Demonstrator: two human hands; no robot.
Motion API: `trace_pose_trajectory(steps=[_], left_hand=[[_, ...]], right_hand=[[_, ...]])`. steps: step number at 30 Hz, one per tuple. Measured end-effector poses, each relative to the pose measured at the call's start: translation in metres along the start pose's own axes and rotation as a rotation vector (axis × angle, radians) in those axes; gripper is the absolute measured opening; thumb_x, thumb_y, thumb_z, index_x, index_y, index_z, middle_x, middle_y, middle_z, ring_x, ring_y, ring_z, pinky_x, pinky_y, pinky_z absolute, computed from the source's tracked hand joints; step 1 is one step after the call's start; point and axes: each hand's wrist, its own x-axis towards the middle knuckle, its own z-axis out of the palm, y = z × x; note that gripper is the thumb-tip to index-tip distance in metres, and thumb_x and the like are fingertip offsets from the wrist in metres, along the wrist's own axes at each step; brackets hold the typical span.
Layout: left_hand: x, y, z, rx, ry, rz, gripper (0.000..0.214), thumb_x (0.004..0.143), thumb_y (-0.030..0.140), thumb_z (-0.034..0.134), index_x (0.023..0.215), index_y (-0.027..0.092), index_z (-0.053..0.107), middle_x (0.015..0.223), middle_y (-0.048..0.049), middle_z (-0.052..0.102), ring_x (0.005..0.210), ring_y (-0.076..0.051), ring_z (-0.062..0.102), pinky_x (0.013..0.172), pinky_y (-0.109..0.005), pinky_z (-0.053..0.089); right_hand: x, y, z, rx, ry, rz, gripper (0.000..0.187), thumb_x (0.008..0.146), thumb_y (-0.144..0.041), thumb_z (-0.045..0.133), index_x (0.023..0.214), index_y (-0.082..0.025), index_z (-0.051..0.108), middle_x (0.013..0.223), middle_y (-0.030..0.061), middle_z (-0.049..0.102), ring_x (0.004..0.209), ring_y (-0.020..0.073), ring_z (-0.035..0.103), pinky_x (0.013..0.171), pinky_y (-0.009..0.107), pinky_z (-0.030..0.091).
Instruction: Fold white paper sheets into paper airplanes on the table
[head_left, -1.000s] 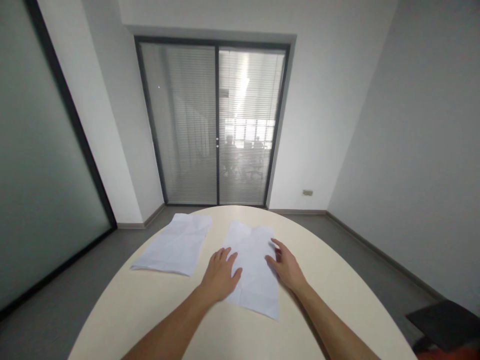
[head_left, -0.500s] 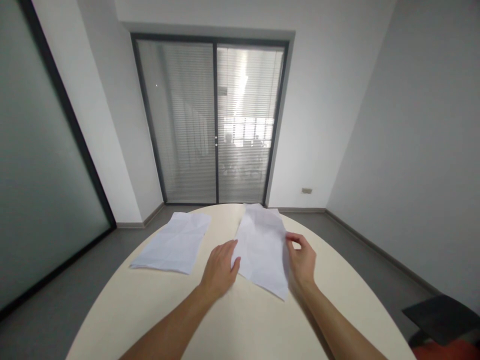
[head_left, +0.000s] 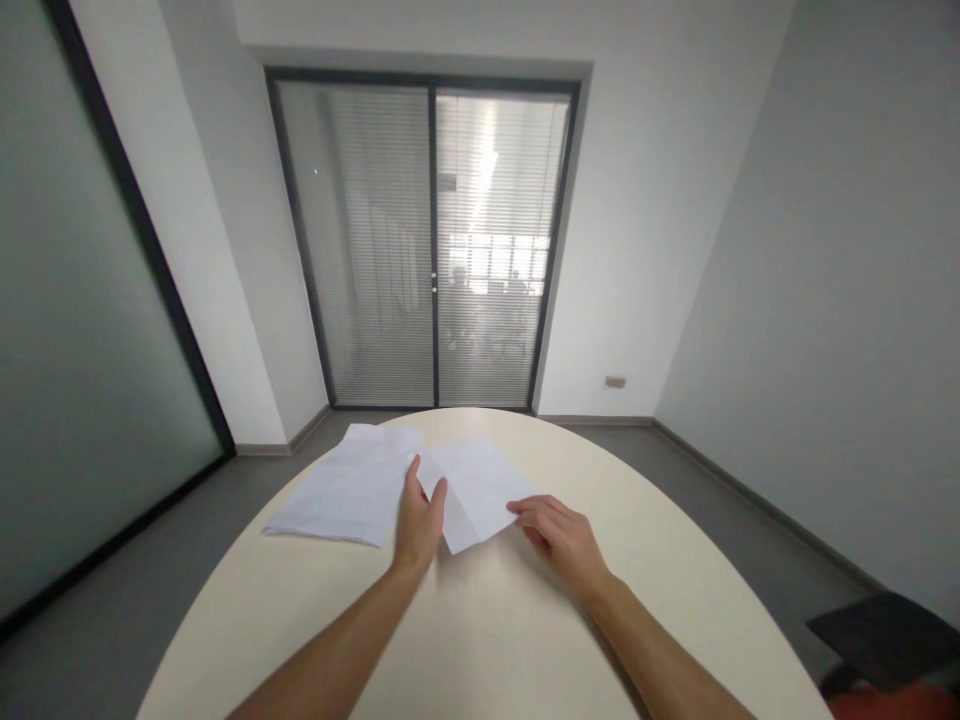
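My left hand (head_left: 420,515) and right hand (head_left: 562,540) both work at the loose sheet (head_left: 480,485) over the pale worktop (head_left: 480,640). The right has its fingertips drawn together at the sheet's right corner, in what I read as a light pinch. The left has thumb and forefinger spread in a V with the sheet's left part between them; I cannot tell how firmly they bear on it, and the other fingers are mostly hidden from me.

What I would watch first is slip: with the right side held by so little of its corner, a quick pull could free it or tear the paper there. My second worry is the slanting crease down the left part. If my 2 hands pull unevenly, I judge that the paper could buckle along that line or take a new, crooked crease. The third is the paper pile (head_left: 345,490), just beside the left fingers; a sweep that way could drag its edge or slide the sheet over it.

As for position, the sheet lies between the hands, reaching beyond them toward the far side of the worktop. Its near corner points at me and, going by the shadow below, seems lifted. The pile lies flat to the left, its near edge showing layers; from this angle I cannot tell whether the sheet touches it.
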Motion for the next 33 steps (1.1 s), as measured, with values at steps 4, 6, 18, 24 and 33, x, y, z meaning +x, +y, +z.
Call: trace_pose_trajectory(steps=[4, 6, 18, 24, 33], left_hand=[[0.01, -0.003, -0.004, -0.136, 0.052, -0.147, 0.042, 0.089, 0.029, 0.052, 0.129, 0.016, 0.056, 0.104, -0.0069, 0.071, 0.088, -0.021, 0.068, 0.085, -0.034, 0.054], [0.011, -0.003, -0.007, -0.128, 0.024, -0.17, 0.038, 0.085, 0.022, 0.053, 0.122, 0.016, 0.061, 0.097, -0.0052, 0.072, 0.078, -0.019, 0.067, 0.081, -0.035, 0.054], [-0.009, 0.012, -0.008, 0.343, -0.068, 0.358, 0.052, 0.088, 0.02, 0.051, 0.139, 0.024, 0.052, 0.163, -0.0055, 0.024, 0.149, -0.026, 0.024, 0.12, -0.047, 0.029], [-0.023, 0.003, 0.003, 0.461, -0.364, 0.313, 0.059, 0.095, 0.043, 0.045, 0.149, 0.019, 0.041, 0.163, -0.0133, 0.02, 0.15, -0.035, 0.018, 0.119, -0.054, 0.024], [-0.023, 0.007, 0.001, 0.543, -0.402, 0.289, 0.055, 0.095, 0.045, 0.043, 0.145, 0.023, 0.049, 0.157, -0.0118, 0.036, 0.147, -0.035, 0.026, 0.119, -0.053, 0.023]], right_hand=[[0.003, -0.009, -0.002, -0.058, -0.178, 0.002, 0.023, 0.099, -0.033, 0.049, 0.109, -0.025, 0.067, 0.104, 0.0069, 0.075, 0.094, 0.0204, 0.068, 0.082, 0.034, 0.055], [0.004, -0.011, -0.004, -0.094, -0.178, 0.072, 0.026, 0.098, -0.037, 0.05, 0.111, -0.024, 0.068, 0.103, 0.0082, 0.074, 0.094, 0.0218, 0.068, 0.083, 0.035, 0.054], [-0.003, 0.005, 0.007, -0.016, -0.41, 0.308, 0.051, 0.098, -0.048, 0.044, 0.144, -0.026, 0.051, 0.146, 0.0072, 0.053, 0.137, 0.0288, 0.045, 0.116, 0.052, 0.032], [-0.007, 0.016, 0.019, -0.196, -0.239, 0.582, 0.061, 0.096, -0.05, 0.045, 0.146, -0.015, 0.046, 0.149, 0.0119, 0.048, 0.141, 0.0334, 0.037, 0.118, 0.054, 0.027], [-0.007, 0.019, 0.019, 0.276, -0.057, 0.583, 0.071, 0.089, -0.048, 0.06, 0.15, -0.024, 0.034, 0.148, 0.0134, 0.048, 0.131, 0.0273, 0.051, 0.109, 0.049, 0.042]])
